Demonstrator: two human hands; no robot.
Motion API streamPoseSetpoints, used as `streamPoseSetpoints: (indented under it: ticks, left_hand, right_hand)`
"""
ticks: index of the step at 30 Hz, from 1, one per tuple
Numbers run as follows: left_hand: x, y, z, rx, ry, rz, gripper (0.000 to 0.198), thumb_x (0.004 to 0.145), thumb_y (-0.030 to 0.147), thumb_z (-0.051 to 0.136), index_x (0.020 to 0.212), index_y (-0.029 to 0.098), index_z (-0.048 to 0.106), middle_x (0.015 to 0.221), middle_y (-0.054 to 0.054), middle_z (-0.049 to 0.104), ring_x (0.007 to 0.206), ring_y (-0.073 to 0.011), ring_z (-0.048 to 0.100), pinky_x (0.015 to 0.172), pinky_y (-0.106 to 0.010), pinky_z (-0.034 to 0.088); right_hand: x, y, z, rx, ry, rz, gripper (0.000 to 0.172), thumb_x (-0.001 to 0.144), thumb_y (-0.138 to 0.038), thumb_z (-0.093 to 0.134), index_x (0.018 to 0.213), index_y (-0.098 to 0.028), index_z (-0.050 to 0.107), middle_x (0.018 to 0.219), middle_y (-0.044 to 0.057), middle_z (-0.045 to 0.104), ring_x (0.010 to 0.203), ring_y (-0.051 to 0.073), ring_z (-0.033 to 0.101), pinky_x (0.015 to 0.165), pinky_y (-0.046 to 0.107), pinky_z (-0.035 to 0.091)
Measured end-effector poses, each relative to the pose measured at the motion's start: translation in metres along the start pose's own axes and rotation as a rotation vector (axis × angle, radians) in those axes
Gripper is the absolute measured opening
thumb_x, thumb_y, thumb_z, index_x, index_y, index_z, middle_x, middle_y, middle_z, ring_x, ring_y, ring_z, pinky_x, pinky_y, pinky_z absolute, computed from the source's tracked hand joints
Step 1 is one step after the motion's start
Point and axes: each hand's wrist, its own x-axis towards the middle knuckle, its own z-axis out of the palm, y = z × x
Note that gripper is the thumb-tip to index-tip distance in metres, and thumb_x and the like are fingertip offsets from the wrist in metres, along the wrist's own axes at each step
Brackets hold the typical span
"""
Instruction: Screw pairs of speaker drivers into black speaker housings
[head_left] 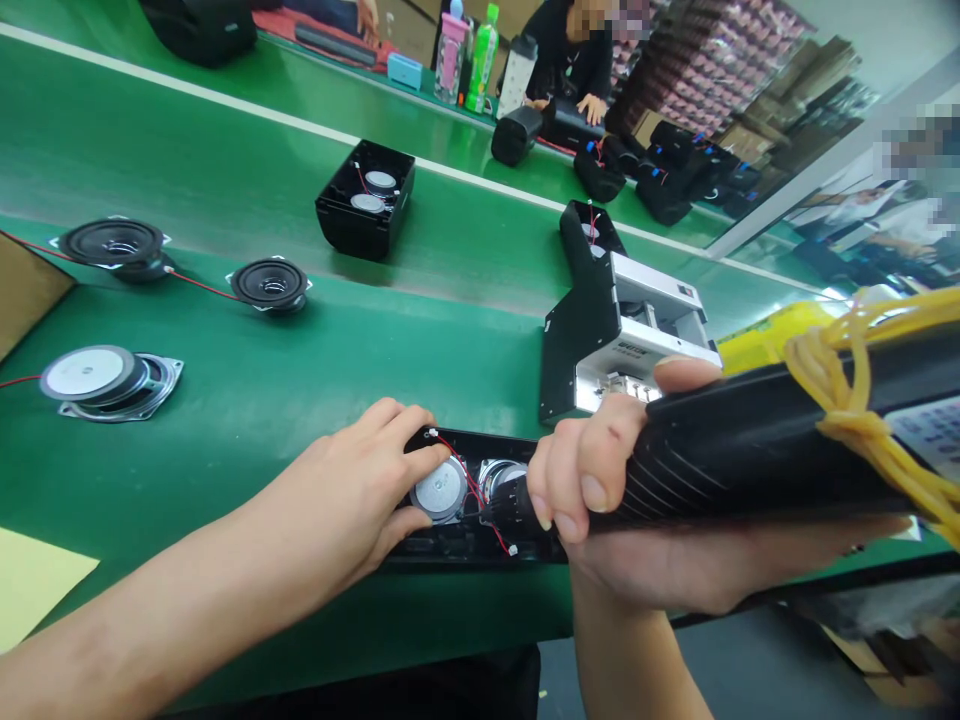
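Observation:
My right hand (pixel 600 490) is wrapped round a black electric screwdriver (pixel 720 450) bound with yellow bands. Its tip points left into a black speaker housing (pixel 480 548) at the table's near edge, beside a round silver-backed speaker (pixel 439 490). My left hand (pixel 390 470) rests on the housing's left end, thumb and fingers spread around that speaker's rim. A second speaker (pixel 501 476) sits to the right, partly hidden by the screwdriver. Red wires with white plugs lie loose over both speakers. The exact spot under the screwdriver's tip is too small to make out.
Loose speakers (pixel 112 385) lie at the left, near a cardboard box (pixel 30 290) and yellow paper (pixel 37 585). Another black housing (pixel 367 205) stands farther back. A black and silver machine (pixel 626 330) stands behind my right hand. Across the table, a person handles black housings.

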Motion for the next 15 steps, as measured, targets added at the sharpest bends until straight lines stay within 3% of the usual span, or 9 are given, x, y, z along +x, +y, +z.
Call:
streamPoseSetpoints:
  ticks: [15]
  left_hand:
    - [0.0024, 0.0043, -0.0063, -0.001, -0.049, -0.029, 0.037, 0.088, 0.024, 0.077, 0.124, 0.029, 0.073, 0.137, -0.009, 0.062, 0.117, -0.0339, 0.059, 0.09, -0.052, 0.063]
  right_hand:
    - [-0.002, 0.0058, -0.0002, 0.016, -0.009, 0.001, 0.049, 0.09, -0.068, 0.072, 0.115, -0.026, 0.077, 0.064, -0.002, 0.063, 0.04, 0.013, 0.052, 0.036, 0.024, 0.045]
